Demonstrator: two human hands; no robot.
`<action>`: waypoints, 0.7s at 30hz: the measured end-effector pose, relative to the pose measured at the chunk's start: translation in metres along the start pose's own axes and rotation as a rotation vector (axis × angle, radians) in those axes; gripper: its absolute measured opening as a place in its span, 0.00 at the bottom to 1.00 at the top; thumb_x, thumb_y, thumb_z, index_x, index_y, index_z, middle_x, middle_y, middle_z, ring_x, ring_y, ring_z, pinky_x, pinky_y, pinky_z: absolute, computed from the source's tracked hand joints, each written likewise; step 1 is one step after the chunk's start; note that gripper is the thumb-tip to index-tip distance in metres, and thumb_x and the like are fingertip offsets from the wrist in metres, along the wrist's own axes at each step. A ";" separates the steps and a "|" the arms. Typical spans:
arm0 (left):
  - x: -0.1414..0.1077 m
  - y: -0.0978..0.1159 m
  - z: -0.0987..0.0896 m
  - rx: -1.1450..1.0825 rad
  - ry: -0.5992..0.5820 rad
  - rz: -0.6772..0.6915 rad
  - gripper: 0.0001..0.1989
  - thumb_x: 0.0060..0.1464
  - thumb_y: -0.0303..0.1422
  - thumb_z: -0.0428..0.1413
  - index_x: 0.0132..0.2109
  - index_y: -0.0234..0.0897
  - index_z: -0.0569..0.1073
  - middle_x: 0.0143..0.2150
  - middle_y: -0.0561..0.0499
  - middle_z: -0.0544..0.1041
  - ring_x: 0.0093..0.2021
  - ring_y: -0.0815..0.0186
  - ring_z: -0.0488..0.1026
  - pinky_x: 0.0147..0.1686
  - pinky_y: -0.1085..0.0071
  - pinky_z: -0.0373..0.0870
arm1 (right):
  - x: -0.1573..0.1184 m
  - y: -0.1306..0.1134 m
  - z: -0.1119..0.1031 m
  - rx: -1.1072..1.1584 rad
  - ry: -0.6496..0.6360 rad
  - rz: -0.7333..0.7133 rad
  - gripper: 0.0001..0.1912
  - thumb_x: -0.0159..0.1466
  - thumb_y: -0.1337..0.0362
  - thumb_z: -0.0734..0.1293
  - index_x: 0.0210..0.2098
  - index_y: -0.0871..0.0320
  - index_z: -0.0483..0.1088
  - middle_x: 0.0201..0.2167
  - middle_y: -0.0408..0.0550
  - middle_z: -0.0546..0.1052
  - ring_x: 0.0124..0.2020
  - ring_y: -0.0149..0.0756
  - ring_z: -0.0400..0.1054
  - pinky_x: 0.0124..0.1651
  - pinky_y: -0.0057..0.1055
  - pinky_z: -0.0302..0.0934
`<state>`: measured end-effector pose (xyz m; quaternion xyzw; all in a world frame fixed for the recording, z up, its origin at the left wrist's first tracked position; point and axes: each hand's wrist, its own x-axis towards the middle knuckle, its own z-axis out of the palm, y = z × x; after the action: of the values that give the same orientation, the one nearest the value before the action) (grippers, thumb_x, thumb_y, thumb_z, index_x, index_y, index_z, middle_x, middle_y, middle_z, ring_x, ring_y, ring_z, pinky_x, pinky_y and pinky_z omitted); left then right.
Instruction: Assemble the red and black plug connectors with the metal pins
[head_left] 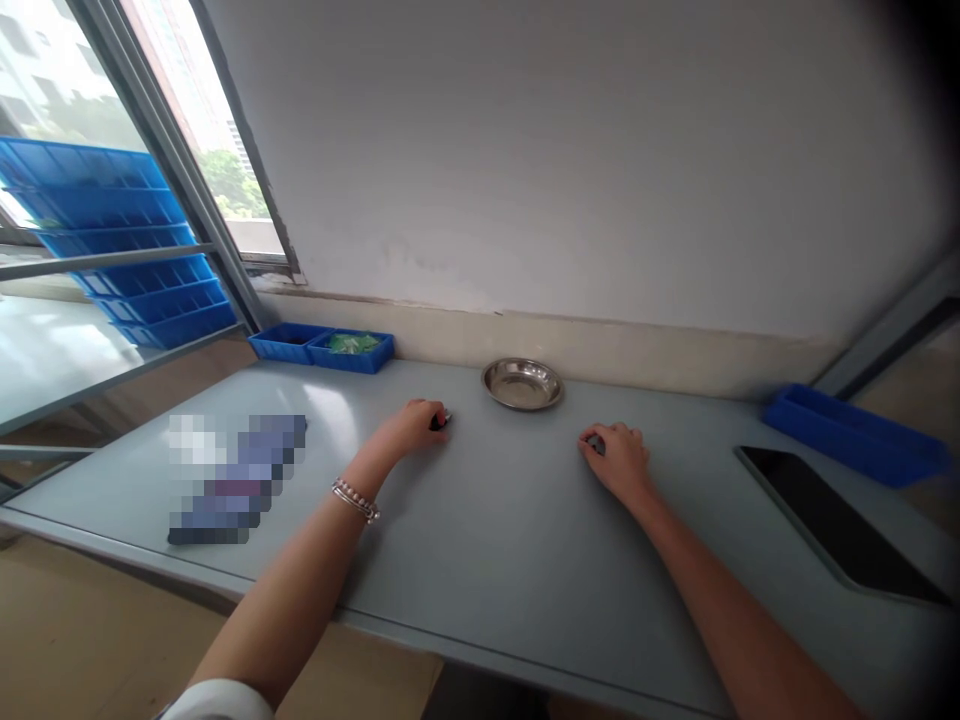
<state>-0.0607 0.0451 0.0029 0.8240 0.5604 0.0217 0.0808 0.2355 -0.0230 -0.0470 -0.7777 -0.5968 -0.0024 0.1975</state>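
My left hand [418, 428] is closed around a small dark object [439, 420], just above the grey table [480, 520]. Most of that object is covered by the fingers, so its kind does not show. On the other side, my right hand [616, 458] curls its thumb and fingers round a small dark grey piece [596, 443], also too hidden to name. Between and beyond the two hands sits a shallow round steel dish [523, 403], apart from both.
Two blue bins [352, 363] stand at the back left, one holding green packets. A blurred-out item [240, 480] lies at left. A dark tablet-like slab [840, 520] and a long blue bin [855, 435] are at right. Stacked blue crates [142, 250] rest on the left shelf.
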 end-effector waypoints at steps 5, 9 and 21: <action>-0.001 -0.002 -0.001 0.034 0.003 -0.071 0.13 0.45 0.36 0.53 0.40 0.41 0.67 0.39 0.49 0.71 0.41 0.60 0.67 0.32 0.72 0.62 | 0.002 0.005 0.002 -0.008 0.006 -0.019 0.09 0.56 0.60 0.62 0.33 0.54 0.72 0.32 0.51 0.69 0.39 0.45 0.60 0.31 0.33 0.51; -0.001 -0.003 -0.002 0.064 -0.008 -0.136 0.13 0.45 0.37 0.53 0.40 0.41 0.67 0.39 0.47 0.71 0.42 0.58 0.67 0.31 0.71 0.62 | 0.004 0.010 0.003 0.011 0.014 -0.064 0.09 0.56 0.60 0.63 0.33 0.54 0.72 0.30 0.49 0.69 0.36 0.41 0.62 0.31 0.31 0.52; -0.008 0.012 -0.008 0.142 0.023 -0.226 0.10 0.45 0.35 0.54 0.38 0.41 0.71 0.39 0.45 0.72 0.41 0.56 0.69 0.32 0.69 0.64 | 0.006 0.018 0.005 0.081 0.035 -0.116 0.07 0.55 0.63 0.62 0.30 0.56 0.71 0.23 0.44 0.69 0.28 0.33 0.62 0.30 0.28 0.52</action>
<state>-0.0538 0.0341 0.0133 0.7589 0.6507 -0.0179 0.0178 0.2531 -0.0198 -0.0561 -0.7330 -0.6369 -0.0031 0.2388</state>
